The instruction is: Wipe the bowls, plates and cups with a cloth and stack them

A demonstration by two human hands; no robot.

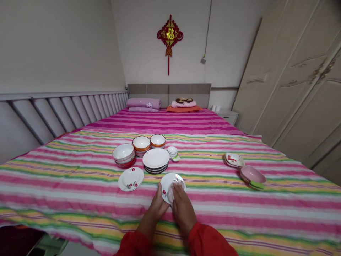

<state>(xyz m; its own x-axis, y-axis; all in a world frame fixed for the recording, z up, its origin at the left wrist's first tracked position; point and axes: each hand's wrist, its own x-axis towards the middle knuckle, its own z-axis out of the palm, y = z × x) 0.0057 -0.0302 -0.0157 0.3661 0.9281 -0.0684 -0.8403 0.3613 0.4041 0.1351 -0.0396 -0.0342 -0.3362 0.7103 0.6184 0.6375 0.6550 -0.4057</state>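
Close in front of me, a white plate with red flowers (165,180) is tilted up above the bedspread. My left hand (158,204) grips its lower left rim, thumb along the edge. On the plate's face, my right hand (182,204) presses a pale, crumpled cloth (170,193); the fingers partly cover it. A second flowered plate (130,179) lies flat to the left. Just beyond the held plate stands a stack of plates (156,158), white on top with dark-edged ones beneath.
Behind are stacked bowls: white over red (124,153), orange-rimmed (141,143), and another orange-rimmed stack (158,140). Small white cups (172,150) sit beside the plates. Farther right lie patterned dishes (234,160) and a pink bowl (253,174) by a green piece (257,185).
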